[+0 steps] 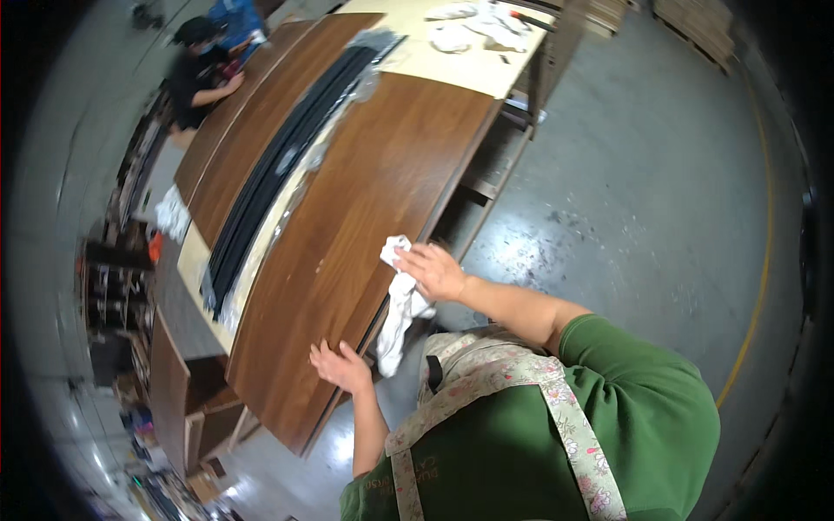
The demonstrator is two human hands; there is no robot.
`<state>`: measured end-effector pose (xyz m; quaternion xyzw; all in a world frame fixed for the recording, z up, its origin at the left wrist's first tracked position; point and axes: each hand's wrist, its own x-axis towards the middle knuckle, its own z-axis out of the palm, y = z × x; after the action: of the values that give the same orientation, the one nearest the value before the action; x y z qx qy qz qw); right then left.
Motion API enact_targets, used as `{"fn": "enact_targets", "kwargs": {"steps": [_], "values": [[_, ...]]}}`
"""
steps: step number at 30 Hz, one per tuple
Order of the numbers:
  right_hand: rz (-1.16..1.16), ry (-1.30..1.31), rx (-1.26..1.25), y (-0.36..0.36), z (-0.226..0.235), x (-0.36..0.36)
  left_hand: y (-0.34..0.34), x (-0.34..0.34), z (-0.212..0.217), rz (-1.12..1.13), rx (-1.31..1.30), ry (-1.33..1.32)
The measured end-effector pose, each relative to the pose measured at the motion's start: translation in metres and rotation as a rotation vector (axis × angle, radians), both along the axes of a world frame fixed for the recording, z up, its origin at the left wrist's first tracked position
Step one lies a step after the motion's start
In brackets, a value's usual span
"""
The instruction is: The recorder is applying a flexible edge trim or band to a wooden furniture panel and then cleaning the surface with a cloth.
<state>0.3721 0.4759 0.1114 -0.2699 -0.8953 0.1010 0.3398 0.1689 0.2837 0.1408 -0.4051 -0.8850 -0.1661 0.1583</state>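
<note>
A long brown wood-grain board (347, 217) lies on the worktable in front of me. At its near edge my right hand (433, 271) is closed on a white cloth (397, 326). Part of the cloth is bunched on the board under my fingers, while the rest hangs down over the edge. Lower along the same edge, my left hand (341, 368) has its fingers apart and holds nothing. It is over the board near the lower end; whether the palm presses on the surface cannot be made out.
Beyond the board lies a plastic-wrapped bundle of black strips (278, 165), then more brown boards (248, 113). A person (201, 74) in dark clothes works at the far left. White rags (478, 24) lie on the pale tabletop (434, 56). Below left stands a brown cabinet (178, 391).
</note>
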Motion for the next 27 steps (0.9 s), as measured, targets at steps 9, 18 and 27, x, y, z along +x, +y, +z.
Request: {"fn": "enact_targets", "kwargs": {"steps": [9,18,27], "values": [[-0.364,0.007,0.009,0.160,0.001,0.104,0.003,-0.010,-0.014,-0.136,-0.002,0.142],[-0.809,-0.034,-0.190,0.295,-0.007,0.175,0.000,-0.035,-0.044,-0.162,0.127,0.170],[-0.607,-0.144,-0.043,0.307,0.027,0.205,0.014,-0.028,-0.054,-0.057,0.111,0.158]]}}
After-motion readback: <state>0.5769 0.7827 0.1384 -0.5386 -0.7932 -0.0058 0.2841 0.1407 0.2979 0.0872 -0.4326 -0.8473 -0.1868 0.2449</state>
